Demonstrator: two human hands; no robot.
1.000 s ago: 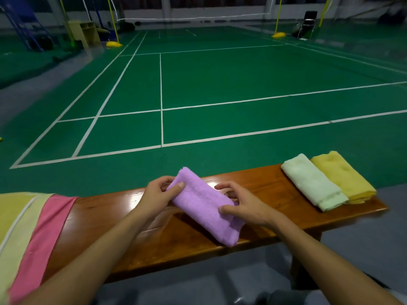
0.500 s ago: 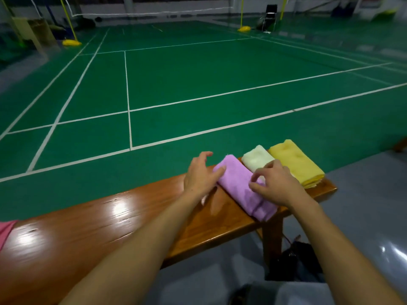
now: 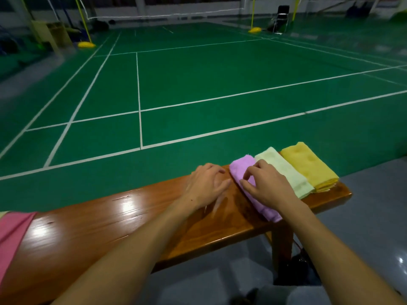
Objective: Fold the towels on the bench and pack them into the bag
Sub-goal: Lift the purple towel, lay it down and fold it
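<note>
Parking step: pink cloth (image 3: 11,234) at bench (image 3: 123,230) 9 o'clock is next, likely unfolded. Left hand (image 3: 203,187) slack, holds nothing, beside purple towel (image 3: 246,179); right hand (image 3: 267,187) rests loosely on it, against pale green towel (image 3: 284,172), yellow towel (image 3: 308,166). Bag unseen.

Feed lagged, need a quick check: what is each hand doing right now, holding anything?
Left hand: open, holding nothing, beside the purple towel over the bench.
Right hand: fingers loosely bent, resting on the purple towel; no clear grip.
</note>
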